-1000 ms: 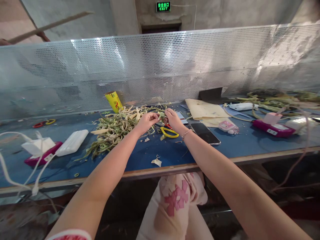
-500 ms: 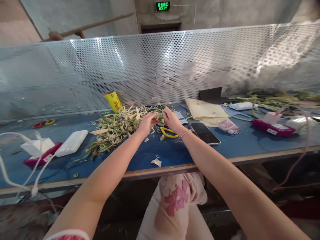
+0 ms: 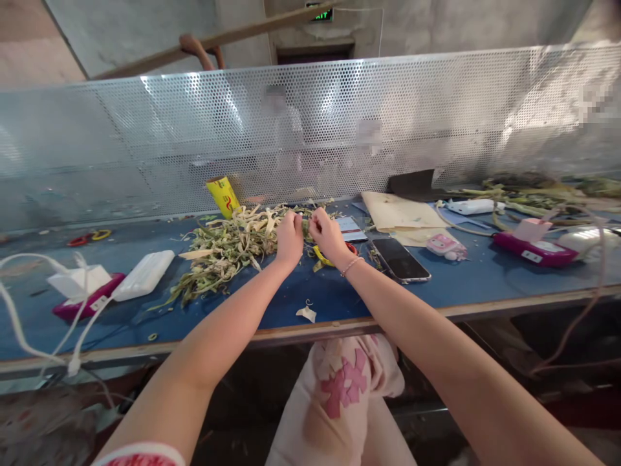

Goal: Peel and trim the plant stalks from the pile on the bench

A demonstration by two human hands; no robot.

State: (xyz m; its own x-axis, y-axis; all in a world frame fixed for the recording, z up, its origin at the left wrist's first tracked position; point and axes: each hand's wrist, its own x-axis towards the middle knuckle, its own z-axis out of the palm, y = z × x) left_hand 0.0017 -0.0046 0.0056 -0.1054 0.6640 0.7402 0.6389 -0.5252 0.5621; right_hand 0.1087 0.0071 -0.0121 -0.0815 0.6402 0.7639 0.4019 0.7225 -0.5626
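My left hand point(image 3: 290, 239) is closed in a pinch at the right edge of a heap of dried, leafy plant stalks point(image 3: 228, 249). Just beside it, my right hand point(image 3: 327, 236) is also closed, its fingertips close to the left hand's. Whatever the fingers pinch is too small and hidden to name. Partly covered by my right hand, a yellow loop handle point(image 3: 320, 256) and a red one lie on the blue tabletop point(image 3: 272, 310). A pale plant scrap point(image 3: 306, 314) lies near the table's front edge.
A phone point(image 3: 402, 260) lies right of my hands, near a pink pouch point(image 3: 445, 246) and tan paper point(image 3: 402, 210). Purple power strips point(image 3: 533, 249) with cables sit at both sides. A yellow packet point(image 3: 223, 196) leans behind the heap, before a perforated metal screen point(image 3: 315, 142).
My hands have drawn slightly apart and turned, both fingers still pinched. Beyond the screen, a person's hands and a long wooden beam have moved right, partly covering the exit sign.
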